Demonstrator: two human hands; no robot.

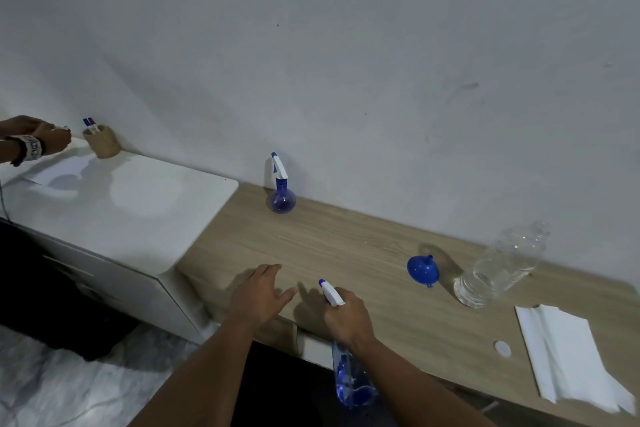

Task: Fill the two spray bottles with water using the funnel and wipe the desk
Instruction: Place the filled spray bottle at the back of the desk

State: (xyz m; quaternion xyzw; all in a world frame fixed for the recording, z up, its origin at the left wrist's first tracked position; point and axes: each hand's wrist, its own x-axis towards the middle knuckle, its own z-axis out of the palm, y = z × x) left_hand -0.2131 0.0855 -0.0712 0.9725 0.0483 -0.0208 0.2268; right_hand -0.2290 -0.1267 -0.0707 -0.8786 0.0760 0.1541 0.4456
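At the near edge of the wooden desk [363,253], the right hand [346,319] grips a blue spray bottle [349,381] by its neck, holding it off the edge, while the left hand [258,295] hovers with fingers spread. Farther right lie folded paper towels [568,354], a white cap [502,348], a clear bottle [498,267] and the funnel [423,270]. The second sprayer [281,191] stands far against the white wall [346,45]; at far left, a white cabinet [131,204] carries a pen cup [103,141].

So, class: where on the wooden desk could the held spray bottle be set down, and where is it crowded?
Bare wood lies between the left hand, the far spray bottle by the wall and the funnel. The right end is crowded: funnel, clear bottle, white cap and paper towels. The right hand grips the held spray bottle.
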